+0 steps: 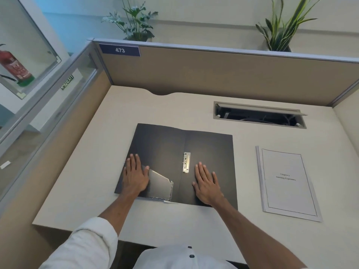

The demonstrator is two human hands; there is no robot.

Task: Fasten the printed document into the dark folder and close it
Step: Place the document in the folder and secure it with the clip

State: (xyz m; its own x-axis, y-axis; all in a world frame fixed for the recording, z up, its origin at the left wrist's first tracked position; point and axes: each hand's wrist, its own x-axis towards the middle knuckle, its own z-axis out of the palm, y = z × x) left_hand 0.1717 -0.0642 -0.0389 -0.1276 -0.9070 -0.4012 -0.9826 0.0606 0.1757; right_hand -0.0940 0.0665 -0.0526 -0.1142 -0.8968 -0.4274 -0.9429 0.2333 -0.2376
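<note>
A: Folder [165, 152] open flat on the desk [194, 109], dark inner faces up, near the front edge. Where are the hands?

B: Both lie palm down on it. The left hand [135, 175] presses the left flap at its outer edge, fingers [136, 162] spread a little and laid flat, holding nothing. The right hand [206, 183] rests on the right flap, just right of the spine, its fingers also flat and slightly apart, empty as well.

A: And the fastener?

B: A metal clip [186, 162] sits on the right flap beside the fold, running along the spine. The tips of the right hand are just beside its lower end. I cannot tell whether the clip is latched or released.

A: Anything on the left flap?

B: A grey pocket [160, 186] at the lower corner, with a slanted top edge; the thumb of the left hand touches its upper left part.

A: The document?

B: The document [287, 183] lies on the desk to the right of the folder, apart from it, cover page up, a framed border and a short title in the middle, too blurred to read surely. The stacked page edges show on its left side.

A: What else is around?

B: A cable hatch [258, 115] stands open behind the folder, to the right. A partition [213, 70] carries a blue tag [120, 50] reading 473, with two plants [134, 22] behind it.
</note>
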